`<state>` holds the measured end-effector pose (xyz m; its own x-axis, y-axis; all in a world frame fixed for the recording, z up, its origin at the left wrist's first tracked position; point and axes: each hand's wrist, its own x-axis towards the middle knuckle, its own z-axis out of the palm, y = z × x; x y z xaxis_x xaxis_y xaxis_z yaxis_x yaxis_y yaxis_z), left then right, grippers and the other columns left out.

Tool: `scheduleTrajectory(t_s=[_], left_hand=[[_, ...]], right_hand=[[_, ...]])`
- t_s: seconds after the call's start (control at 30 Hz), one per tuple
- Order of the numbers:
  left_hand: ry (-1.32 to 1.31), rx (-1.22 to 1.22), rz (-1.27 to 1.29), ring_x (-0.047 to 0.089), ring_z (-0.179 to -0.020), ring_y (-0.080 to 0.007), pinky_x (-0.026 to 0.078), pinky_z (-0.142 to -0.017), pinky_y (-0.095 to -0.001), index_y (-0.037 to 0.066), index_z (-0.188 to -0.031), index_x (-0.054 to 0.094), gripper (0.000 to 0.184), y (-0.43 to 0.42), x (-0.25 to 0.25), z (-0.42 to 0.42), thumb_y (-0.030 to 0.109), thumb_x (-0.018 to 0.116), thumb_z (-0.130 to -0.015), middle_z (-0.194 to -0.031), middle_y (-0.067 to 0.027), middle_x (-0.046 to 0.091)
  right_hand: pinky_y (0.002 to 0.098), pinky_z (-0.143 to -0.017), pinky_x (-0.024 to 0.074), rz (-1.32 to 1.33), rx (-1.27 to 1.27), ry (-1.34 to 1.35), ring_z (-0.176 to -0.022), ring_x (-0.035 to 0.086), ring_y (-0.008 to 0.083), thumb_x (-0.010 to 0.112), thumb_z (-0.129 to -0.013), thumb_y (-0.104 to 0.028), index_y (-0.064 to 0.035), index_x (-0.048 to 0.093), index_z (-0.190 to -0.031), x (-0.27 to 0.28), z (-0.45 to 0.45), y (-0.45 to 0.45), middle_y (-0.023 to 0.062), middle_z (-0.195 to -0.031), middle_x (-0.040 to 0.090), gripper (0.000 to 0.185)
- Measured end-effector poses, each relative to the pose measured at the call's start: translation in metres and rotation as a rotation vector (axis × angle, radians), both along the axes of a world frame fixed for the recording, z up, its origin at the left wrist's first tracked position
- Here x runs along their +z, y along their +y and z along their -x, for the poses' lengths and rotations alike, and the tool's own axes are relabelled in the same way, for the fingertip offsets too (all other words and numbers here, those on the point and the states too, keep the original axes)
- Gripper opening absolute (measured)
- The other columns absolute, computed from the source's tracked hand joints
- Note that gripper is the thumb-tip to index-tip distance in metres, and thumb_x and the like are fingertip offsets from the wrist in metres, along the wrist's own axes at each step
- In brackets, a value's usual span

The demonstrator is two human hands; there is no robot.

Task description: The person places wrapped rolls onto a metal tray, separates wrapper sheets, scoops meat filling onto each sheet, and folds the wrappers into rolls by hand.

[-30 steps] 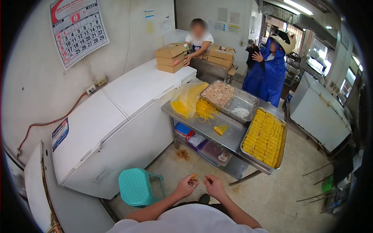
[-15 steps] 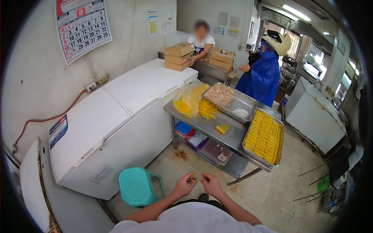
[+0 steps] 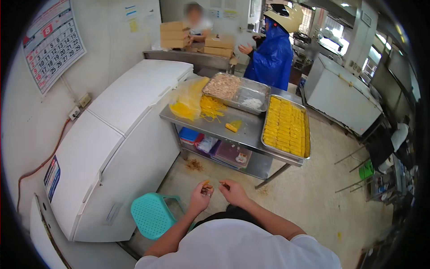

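My left hand [image 3: 201, 196] is in front of my body, fingers curled, with a small orange-yellow bit at the fingertips that is too small to name. Close beside it, my right hand [image 3: 234, 192] has its fingers pinched together; what they hold, if anything, is hidden. The hands are apart and touch no furniture. Beyond them is a steel table [image 3: 251, 134]. It bears a tray of yellow rolls [image 3: 286, 125], a steel pan [image 3: 257, 92] with pale minced filling [image 3: 222, 85], yellow strips [image 3: 211, 107] by a plastic bag [image 3: 190, 96], and one yellow roll [image 3: 231, 127].
A white chest freezer [image 3: 134, 94] runs along the left, with a turquoise stool [image 3: 152, 215] near my left arm. At the back, a person [image 3: 197, 27] handles cardboard boxes [image 3: 174, 36]. Someone in a blue raincoat [image 3: 271, 62] and helmet stands behind the table.
My view has swung, shifting the room left and up. The person at the back has moved the stacked boxes off the freezer lid. My hands stay close together in front of me.
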<state>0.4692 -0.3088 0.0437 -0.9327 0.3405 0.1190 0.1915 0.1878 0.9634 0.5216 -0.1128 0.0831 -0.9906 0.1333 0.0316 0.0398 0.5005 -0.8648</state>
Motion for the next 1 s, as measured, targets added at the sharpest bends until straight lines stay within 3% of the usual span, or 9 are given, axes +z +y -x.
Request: scheduleTrajectory(t_s=[0.07, 0.17, 0.27, 0.37, 0.67, 0.77, 0.87, 0.97, 1.0], left_hand=[[-0.002, -0.006, -0.006, 0.074, -0.088, -0.0168, 0.059, -0.08, -0.0318, -0.001, -0.136, 0.063, 0.045, 0.0, -0.004, 0.003, 0.01, 0.078, -0.095, -0.105, -0.0113, 0.077], [-0.022, -0.003, 0.006, 0.073, -0.088, -0.0155, 0.059, -0.08, -0.0304, -0.002, -0.137, 0.063, 0.045, 0.001, -0.003, 0.005, 0.008, 0.077, -0.096, -0.105, -0.0111, 0.078], [-0.024, -0.01, 0.014, 0.072, -0.087, -0.0146, 0.058, -0.08, -0.0295, -0.003, -0.137, 0.063, 0.045, 0.0, -0.007, 0.004, 0.007, 0.076, -0.096, -0.105, -0.0112, 0.078], [-0.074, -0.022, 0.003, 0.071, -0.09, -0.0129, 0.058, -0.081, -0.0286, -0.001, -0.138, 0.063, 0.044, 0.001, -0.008, 0.003, 0.006, 0.076, -0.096, -0.106, -0.0091, 0.077], [-0.054, -0.066, 0.023, 0.073, -0.092, -0.014, 0.059, -0.082, -0.0297, -0.001, -0.137, 0.063, 0.043, 0.006, -0.013, 0.017, 0.004, 0.074, -0.096, -0.108, -0.0095, 0.077], [-0.064, -0.073, 0.054, 0.073, -0.092, -0.0147, 0.059, -0.082, -0.03, -0.001, -0.137, 0.063, 0.043, 0.016, -0.011, 0.025, 0.004, 0.074, -0.096, -0.107, -0.0106, 0.077], [-0.059, -0.071, 0.045, 0.073, -0.087, -0.0147, 0.059, -0.08, -0.0301, -0.001, -0.138, 0.062, 0.044, 0.033, -0.011, 0.044, 0.004, 0.074, -0.096, -0.105, -0.0114, 0.077], [-0.026, -0.086, 0.066, 0.073, -0.085, -0.0152, 0.059, -0.079, -0.0305, -0.001, -0.137, 0.062, 0.044, 0.048, -0.006, 0.065, 0.005, 0.074, -0.096, -0.105, -0.0121, 0.077], [-0.013, -0.095, 0.081, 0.073, -0.085, -0.0155, 0.059, -0.079, -0.0306, -0.001, -0.137, 0.063, 0.043, 0.053, -0.004, 0.073, 0.005, 0.074, -0.096, -0.105, -0.0124, 0.077]], right_hand=[[0.0377, -0.077, 0.0577, 0.027, -0.008, -0.009, -0.083, 0.072, 0.0241, 0.072, -0.099, -0.02, 0.0012, 0.072, -0.125, 0.0, 0.002, 0.002, 0.0166, -0.097, 0.077, 0.034], [0.0427, -0.076, 0.0587, 0.043, -0.028, 0.038, -0.082, 0.075, 0.0349, 0.071, -0.096, -0.02, 0.0015, 0.073, -0.122, 0.004, 0.007, 0.001, 0.0226, -0.094, 0.077, 0.034], [0.0419, -0.076, 0.0588, -0.005, -0.038, 0.017, -0.081, 0.075, 0.0337, 0.072, -0.096, -0.019, 0.0017, 0.074, -0.122, 0.011, 0.008, 0.0, 0.022, -0.093, 0.077, 0.033], [0.0358, -0.075, 0.0575, 0.014, -0.015, 0.015, -0.082, 0.072, 0.0206, 0.072, -0.099, -0.019, 0.0022, 0.073, -0.124, 0.003, 0.007, 0.002, 0.016, -0.094, 0.077, 0.033], [0.0364, -0.058, 0.0521, 0.0, -0.041, 0.006, -0.058, 0.065, 0.0174, 0.072, -0.1, -0.018, 0.0032, 0.071, -0.127, -0.002, 0.011, 0.014, 0.0111, -0.083, 0.074, 0.035], [0.036, -0.062, 0.0539, 0.054, -0.06, -0.045, -0.063, 0.067, 0.0183, 0.071, -0.099, -0.017, 0.0026, 0.071, -0.127, 0.001, 0.019, 0.024, 0.0111, -0.084, 0.074, 0.034], [0.0421, -0.073, 0.058, 0.073, -0.093, -0.018, -0.078, 0.074, 0.0327, 0.072, -0.095, -0.019, 0.0007, 0.074, -0.121, -0.002, 0.037, 0.039, 0.02, -0.09, 0.076, 0.033], [0.0429, -0.073, 0.0578, 0.089, -0.071, -0.027, -0.079, 0.074, 0.0332, 0.071, -0.095, -0.02, 0.0002, 0.074, -0.121, -0.014, 0.06, 0.06, 0.02, -0.09, 0.076, 0.032], [0.0408, -0.072, 0.0572, 0.074, -0.075, -0.018, -0.077, 0.073, 0.0291, 0.071, -0.096, -0.019, 0.0006, 0.074, -0.122, -0.018, 0.069, 0.066, 0.0182, -0.089, 0.076, 0.032]])
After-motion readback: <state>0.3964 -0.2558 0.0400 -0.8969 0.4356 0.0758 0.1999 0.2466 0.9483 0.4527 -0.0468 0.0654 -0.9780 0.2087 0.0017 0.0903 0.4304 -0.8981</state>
